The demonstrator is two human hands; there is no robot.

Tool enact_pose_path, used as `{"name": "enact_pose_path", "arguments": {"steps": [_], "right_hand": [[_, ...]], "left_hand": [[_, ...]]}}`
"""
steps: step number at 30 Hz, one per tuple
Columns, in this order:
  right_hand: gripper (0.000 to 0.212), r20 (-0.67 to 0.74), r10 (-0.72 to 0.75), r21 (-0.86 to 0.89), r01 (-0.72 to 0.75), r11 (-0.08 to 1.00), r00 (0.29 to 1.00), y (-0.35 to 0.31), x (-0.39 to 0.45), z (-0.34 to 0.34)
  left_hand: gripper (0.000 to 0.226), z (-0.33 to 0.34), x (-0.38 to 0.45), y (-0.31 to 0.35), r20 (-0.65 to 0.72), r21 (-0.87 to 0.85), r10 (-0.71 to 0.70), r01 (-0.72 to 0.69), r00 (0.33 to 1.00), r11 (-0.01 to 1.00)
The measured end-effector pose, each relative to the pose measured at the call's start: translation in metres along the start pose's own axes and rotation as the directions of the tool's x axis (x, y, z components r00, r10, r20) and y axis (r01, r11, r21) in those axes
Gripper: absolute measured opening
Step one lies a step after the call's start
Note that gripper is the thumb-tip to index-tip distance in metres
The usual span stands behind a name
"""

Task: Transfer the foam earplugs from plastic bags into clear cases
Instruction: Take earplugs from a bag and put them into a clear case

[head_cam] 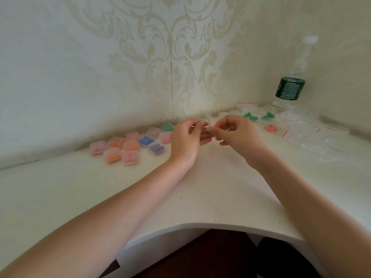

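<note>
Small clear bag (206,125) pinched between left hand (185,140) and right hand (233,135), mostly hidden behind fingers; contents impossible to tell. Filled cases (130,145) blurred, lids and earplug counts not discernible. Green earplugs (251,116) too blurred to tell whether bagged or loose. Bottle (290,88) label unreadable, cap washed out against wall. Both forearms cut off at bottom edge. Dark shape under table (200,197) unclear.
</note>
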State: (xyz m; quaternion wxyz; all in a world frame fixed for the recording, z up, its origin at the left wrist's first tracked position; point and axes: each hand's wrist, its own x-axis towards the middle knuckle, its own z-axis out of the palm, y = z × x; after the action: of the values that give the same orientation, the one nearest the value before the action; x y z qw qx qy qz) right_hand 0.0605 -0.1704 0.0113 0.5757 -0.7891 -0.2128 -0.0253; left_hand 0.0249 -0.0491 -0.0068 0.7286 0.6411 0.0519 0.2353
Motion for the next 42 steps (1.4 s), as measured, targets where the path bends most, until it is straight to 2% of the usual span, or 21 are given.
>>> {"name": "enact_pose_path", "arguments": {"steps": [5,10,16,19,23,29,34,39,42], "right_hand": [[0.008,-0.026,-0.125,-0.171,0.119,0.978,0.992,0.003,0.001,0.003],[0.014,-0.025,-0.218,-0.219,0.207,0.954,0.976,0.007,0.001,0.006],[0.021,0.026,-0.246,-0.236,0.245,0.94,0.969,0.007,-0.002,0.01],[0.021,0.04,-0.25,-0.24,0.252,0.937,0.967,0.009,-0.002,0.009],[0.025,0.065,-0.288,-0.239,0.295,0.925,0.955,0.008,-0.002,0.008],[0.024,0.094,-0.302,-0.265,0.316,0.911,0.949,0.008,-0.004,0.009],[0.018,0.163,-0.322,-0.352,0.36,0.864,0.933,0.011,-0.004,0.009],[0.017,0.17,-0.342,-0.335,0.38,0.862,0.924,0.01,-0.006,0.009],[0.015,0.126,-0.304,-0.303,0.328,0.895,0.944,0.01,-0.005,0.01]], "left_hand": [[0.017,0.001,-0.002,0.007,-0.011,-0.172,-0.123,0.12,0.992,0.978],[0.005,-0.002,0.0,0.005,-0.001,-0.232,-0.2,0.195,0.98,0.953],[0.005,-0.005,-0.002,0.006,0.047,-0.138,-0.183,0.187,0.982,0.973],[0.013,-0.005,-0.003,0.008,0.029,-0.117,-0.197,0.199,0.98,0.973],[0.007,-0.006,0.0,0.011,0.005,-0.114,-0.246,0.245,0.969,0.963],[0.01,-0.009,0.0,0.011,-0.016,-0.066,-0.224,0.223,0.974,0.973],[0.018,-0.006,0.0,0.012,0.0,-0.009,-0.223,0.223,0.975,0.975],[0.0,-0.009,0.002,0.005,-0.047,0.025,-0.209,0.21,0.977,0.977],[0.004,-0.01,0.004,0.004,-0.062,0.014,-0.209,0.21,0.976,0.978]]}}
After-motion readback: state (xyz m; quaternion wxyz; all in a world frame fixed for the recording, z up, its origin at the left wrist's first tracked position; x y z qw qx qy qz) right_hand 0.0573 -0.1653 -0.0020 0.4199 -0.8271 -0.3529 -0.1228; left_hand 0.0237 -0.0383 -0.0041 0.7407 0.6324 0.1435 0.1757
